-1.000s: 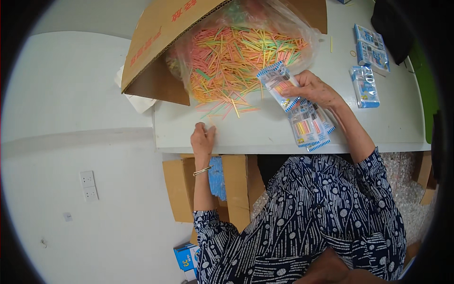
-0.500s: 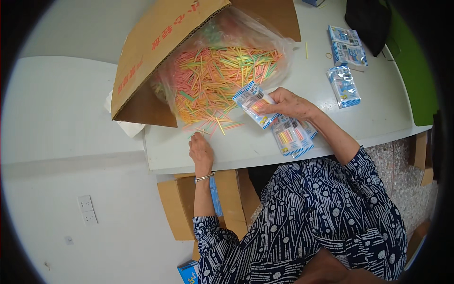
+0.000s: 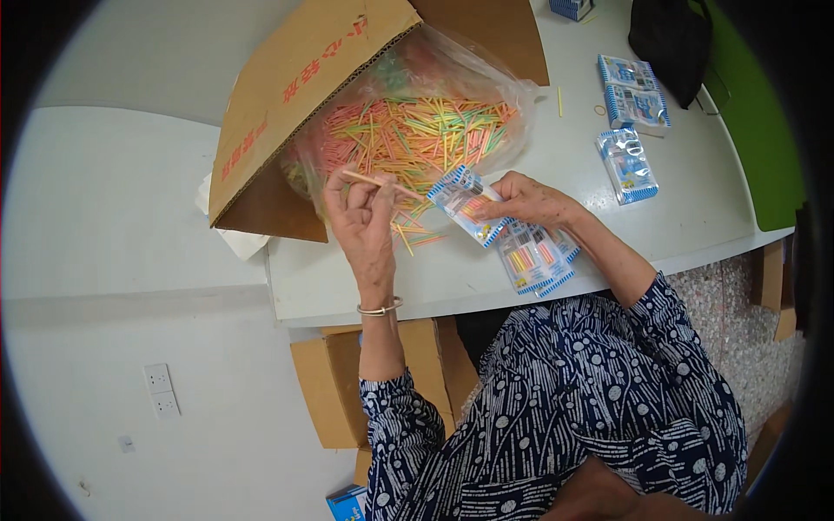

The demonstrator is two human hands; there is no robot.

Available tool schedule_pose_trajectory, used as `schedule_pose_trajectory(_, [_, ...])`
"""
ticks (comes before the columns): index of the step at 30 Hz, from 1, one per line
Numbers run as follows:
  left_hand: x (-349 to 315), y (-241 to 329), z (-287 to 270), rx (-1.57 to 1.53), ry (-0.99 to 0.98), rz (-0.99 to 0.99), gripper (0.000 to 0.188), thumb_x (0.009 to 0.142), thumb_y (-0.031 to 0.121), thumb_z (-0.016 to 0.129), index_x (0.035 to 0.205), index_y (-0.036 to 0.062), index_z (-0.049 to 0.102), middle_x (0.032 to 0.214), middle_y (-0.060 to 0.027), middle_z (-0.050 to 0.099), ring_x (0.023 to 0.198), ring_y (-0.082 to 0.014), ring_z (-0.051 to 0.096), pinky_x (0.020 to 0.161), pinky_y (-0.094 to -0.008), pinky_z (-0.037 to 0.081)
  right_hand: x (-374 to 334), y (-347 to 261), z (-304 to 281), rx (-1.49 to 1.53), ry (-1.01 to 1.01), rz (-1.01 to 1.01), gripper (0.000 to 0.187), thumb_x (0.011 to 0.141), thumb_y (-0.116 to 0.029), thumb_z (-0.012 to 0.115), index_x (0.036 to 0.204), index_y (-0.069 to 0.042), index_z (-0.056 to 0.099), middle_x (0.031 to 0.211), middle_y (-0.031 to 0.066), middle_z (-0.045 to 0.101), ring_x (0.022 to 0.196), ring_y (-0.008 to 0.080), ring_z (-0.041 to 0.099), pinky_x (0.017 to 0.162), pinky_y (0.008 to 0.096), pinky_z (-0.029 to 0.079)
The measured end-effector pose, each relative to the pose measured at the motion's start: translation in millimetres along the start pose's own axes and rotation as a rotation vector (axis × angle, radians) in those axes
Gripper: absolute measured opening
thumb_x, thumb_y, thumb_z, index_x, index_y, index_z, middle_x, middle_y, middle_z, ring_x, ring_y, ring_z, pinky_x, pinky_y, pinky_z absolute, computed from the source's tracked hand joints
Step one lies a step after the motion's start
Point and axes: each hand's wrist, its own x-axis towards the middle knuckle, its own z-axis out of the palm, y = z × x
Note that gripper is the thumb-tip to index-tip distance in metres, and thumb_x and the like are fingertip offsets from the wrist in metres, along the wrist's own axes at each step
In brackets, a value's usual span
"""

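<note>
My left hand point(image 3: 363, 221) is raised over the table edge and pinches a few thin coloured sticks point(image 3: 375, 181) between its fingertips. My right hand point(image 3: 527, 201) holds a small clear packet with a blue-and-white edge point(image 3: 467, 205), its open end turned toward the sticks. More such packets point(image 3: 532, 259) lie under my right wrist. A clear plastic bag full of pink, yellow, green and orange sticks point(image 3: 417, 130) spills out of a tipped cardboard box point(image 3: 300, 95) right behind both hands. Several loose sticks point(image 3: 415, 239) lie on the white table point(image 3: 452, 278).
Filled packets point(image 3: 627, 163) and two more point(image 3: 634, 95) lie on the table's right side, near a black bag point(image 3: 671, 39). Cardboard boxes point(image 3: 334, 391) stand under the table by my knees. A white wall with a socket point(image 3: 161, 391) is at left.
My left hand rose from flat on the table edge and now pinches sticks. My right hand brought the packet closer to it. The camera shifted, so everything sits lower in view.
</note>
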Motion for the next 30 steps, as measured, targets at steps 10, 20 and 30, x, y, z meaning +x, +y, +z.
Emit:
schedule_pose_trajectory(10, [-5, 2, 19, 0.002, -0.087, 0.104, 0.055, 0.087, -0.007, 0.053, 0.132, 0.0077, 0.025, 0.098, -0.0138, 0.060, 0.090, -0.0159, 0.058, 0.079, -0.0283, 0.049, -1, 0, -2, -0.088, -0.071, 0.046, 0.030, 0.081, -0.029, 0.070, 0.089, 0.000, 0.070, 0.072, -0.0017, 0.063, 0.062, 0.0016, 0.050, 0.053, 0.0198, 0.039])
schedule_pose_trajectory(20, [-17, -2, 24, -0.052, -0.159, -0.068, 0.037, 0.088, -0.002, 0.056, 0.121, 0.0024, 0.041, 0.097, -0.0130, 0.063, 0.086, -0.0139, 0.060, 0.080, -0.0244, 0.047, -2, -4, -1, -0.053, -0.132, 0.012, 0.029, 0.083, -0.027, 0.069, 0.093, 0.000, 0.069, 0.074, -0.0017, 0.064, 0.064, 0.0022, 0.052, 0.055, 0.0202, 0.041])
schedule_pose_trajectory(30, [-21, -21, 27, 0.361, -0.246, 0.113, 0.014, 0.086, 0.009, 0.062, 0.094, -0.0009, 0.066, 0.098, -0.0061, 0.062, 0.106, -0.0175, 0.048, 0.094, -0.0319, 0.037, -4, 2, -4, 0.007, -0.114, -0.039, 0.026, 0.083, -0.025, 0.068, 0.094, -0.001, 0.069, 0.076, -0.0007, 0.065, 0.067, 0.0021, 0.053, 0.059, 0.0204, 0.042])
